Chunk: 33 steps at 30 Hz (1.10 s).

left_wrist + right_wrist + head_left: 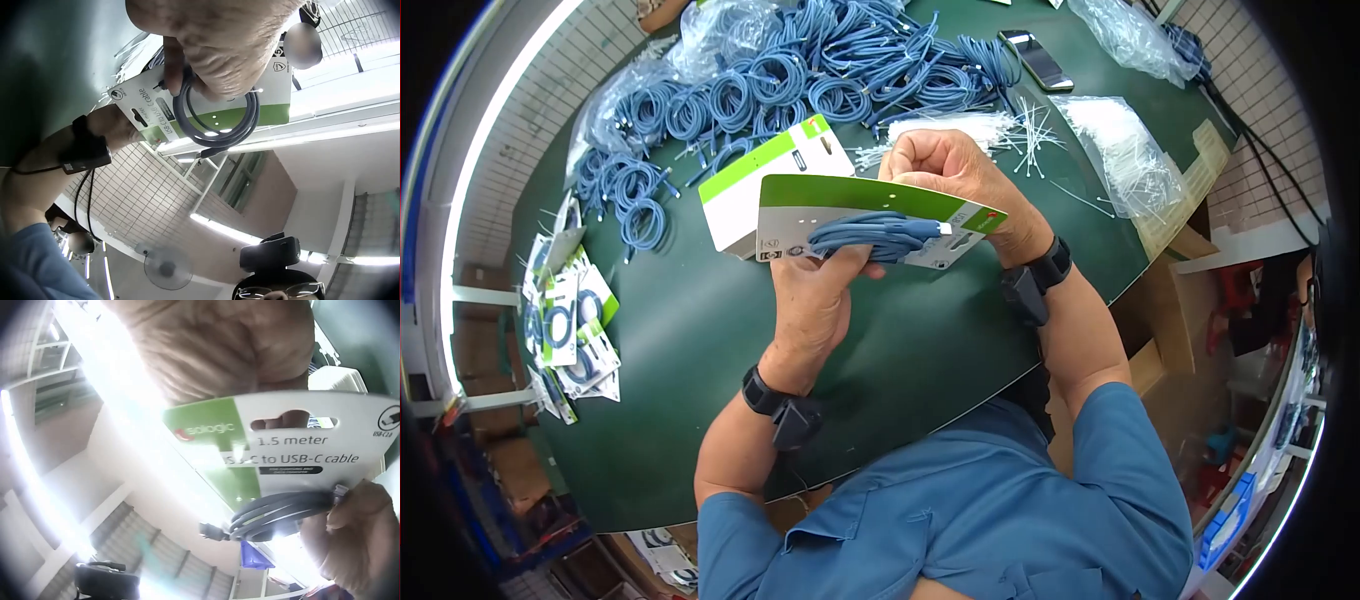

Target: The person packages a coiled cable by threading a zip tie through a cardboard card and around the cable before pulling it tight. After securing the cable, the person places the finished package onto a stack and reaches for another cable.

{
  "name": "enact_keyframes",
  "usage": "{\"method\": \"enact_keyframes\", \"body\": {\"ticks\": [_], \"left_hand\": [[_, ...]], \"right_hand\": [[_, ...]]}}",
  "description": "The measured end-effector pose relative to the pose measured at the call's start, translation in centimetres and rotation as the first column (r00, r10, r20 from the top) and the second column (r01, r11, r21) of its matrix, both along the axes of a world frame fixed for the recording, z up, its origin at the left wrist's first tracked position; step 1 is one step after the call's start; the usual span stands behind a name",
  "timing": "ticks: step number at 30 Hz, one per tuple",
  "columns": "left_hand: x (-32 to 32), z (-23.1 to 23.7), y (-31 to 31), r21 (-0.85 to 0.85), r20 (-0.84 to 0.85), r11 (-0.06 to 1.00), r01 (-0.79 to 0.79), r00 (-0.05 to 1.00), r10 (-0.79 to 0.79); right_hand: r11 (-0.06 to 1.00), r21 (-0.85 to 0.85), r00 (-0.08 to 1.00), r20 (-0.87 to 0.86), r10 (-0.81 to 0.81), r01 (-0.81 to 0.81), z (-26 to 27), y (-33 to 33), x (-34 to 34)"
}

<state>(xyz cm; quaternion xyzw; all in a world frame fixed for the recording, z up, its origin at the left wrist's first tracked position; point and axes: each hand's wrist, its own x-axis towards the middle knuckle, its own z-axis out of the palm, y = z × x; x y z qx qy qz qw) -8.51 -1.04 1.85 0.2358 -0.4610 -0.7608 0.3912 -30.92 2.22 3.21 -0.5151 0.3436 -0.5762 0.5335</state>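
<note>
My left hand (808, 305) grips a coiled blue-grey USB-C cable (865, 236) against a green and white packaging card (785, 198), thumb across the coil. The card's print reads 1.5 meter in the right wrist view, where the cable (275, 512) lies over its lower part and one plug sticks out. Behind the card's far edge is my right hand (975, 178), its fingers curled in the head view. A finger shows through the hang hole. The card hides the right fingertips, so I cannot tell what they pinch. Small white dots on the card look like holes.
A stack of similar cards (735, 205) stands just beyond. Coiled cables (780, 80) heap along the back. White cable ties (960, 128) lie behind my right hand, with a bag of ties (1115, 150) and a phone (1037, 60) nearby. Carded cables (565, 325) pile up left.
</note>
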Motion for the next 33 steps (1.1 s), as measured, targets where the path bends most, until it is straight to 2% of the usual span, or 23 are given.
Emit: {"method": "enact_keyframes", "body": {"ticks": [6, 8, 11, 12, 15, 16, 19, 23, 24, 25, 26, 27, 28, 29, 30, 33], "left_hand": [[0.7, 0.0, -0.3, 0.157, 0.007, 0.974, -0.162, 0.987, 0.163], [1.2, -0.5, -0.4, 0.169, -0.014, 0.972, -0.165, 0.985, 0.17], [2.0, -1.1, -0.2, 0.208, -0.049, 0.963, -0.174, 0.981, 0.187], [2.4, -1.2, -0.1, 0.221, -0.046, 0.958, -0.182, 0.979, 0.197], [3.1, -1.5, 0.2, 0.257, -0.045, 0.947, -0.195, 0.976, 0.213], [3.2, -1.3, 0.2, 0.259, -0.026, 0.945, -0.197, 0.977, 0.211], [3.6, -0.8, 0.4, 0.263, 0.011, 0.943, -0.206, 0.978, 0.21], [5.3, -0.8, 0.9, 0.15, 0.086, 0.957, -0.248, 0.968, 0.237], [5.8, -1.5, 0.8, -0.098, 0.083, 0.924, -0.369, 0.922, 0.377], [6.2, -1.9, 0.7, -0.337, 0.046, 0.819, -0.464, 0.861, 0.506], [6.7, -1.6, 0.4, -0.333, 0.049, 0.82, -0.466, 0.86, 0.508], [7.4, -0.9, 0.1, -0.616, 0.097, 0.669, -0.416, 0.803, 0.589], [8.0, -0.1, -0.1, -0.834, 0.114, 0.465, -0.298, 0.731, 0.673], [8.2, 0.7, 0.0, -0.964, 0.099, 0.235, -0.124, 0.653, 0.751], [8.0, 1.5, 0.2, -0.96, 0.102, 0.246, -0.137, 0.644, 0.758], [6.5, 4.2, -0.1, -0.94, 0.202, 0.0, 0.34, 0.557, 0.806]], "right_hand": [[0.998, 0.009, 0.96, 0.273, -0.069, 0.069, 0.9, 0.1, -0.1], [0.997, 0.011, 0.942, 0.327, -0.077, 0.077, 1.1, 0.0, 0.2], [0.987, -0.054, 0.985, -0.082, -0.153, 0.149, 0.5, 0.0, 1.1], [0.988, -0.059, 0.987, -0.068, -0.149, 0.145, 0.4, 0.0, 1.5], [0.989, -0.049, 0.967, -0.209, -0.146, 0.139, 0.4, 0.2, 1.8], [0.99, -0.05, 0.968, -0.205, -0.142, 0.135, 0.2, 0.3, 2.0], [0.979, -0.112, 0.892, -0.405, -0.201, 0.169, 0.1, 0.3, 2.1], [0.946, -0.212, 0.809, -0.493, -0.318, 0.243, 0.3, 0.3, 2.0], [0.947, -0.21, 0.81, -0.493, -0.317, 0.242, 0.4, 0.3, 1.9], [0.945, -0.217, 0.805, -0.498, -0.324, 0.245, 0.4, 0.3, 1.9], [0.943, -0.224, 0.799, -0.503, -0.329, 0.247, 0.4, 0.3, 2.0], [0.942, -0.229, 0.794, -0.509, -0.332, 0.247, 0.4, 0.3, 2.1], [0.946, -0.218, 0.796, -0.515, -0.32, 0.239, 0.2, 0.3, 2.2], [0.951, -0.212, 0.792, -0.528, -0.306, 0.226, 0.2, 0.3, 2.5], [0.955, -0.208, 0.787, -0.544, -0.291, 0.209, 0.2, 0.3, 2.6], [0.968, -0.188, 0.773, -0.584, -0.248, 0.169, 0.2, 0.3, 3.1]]}}
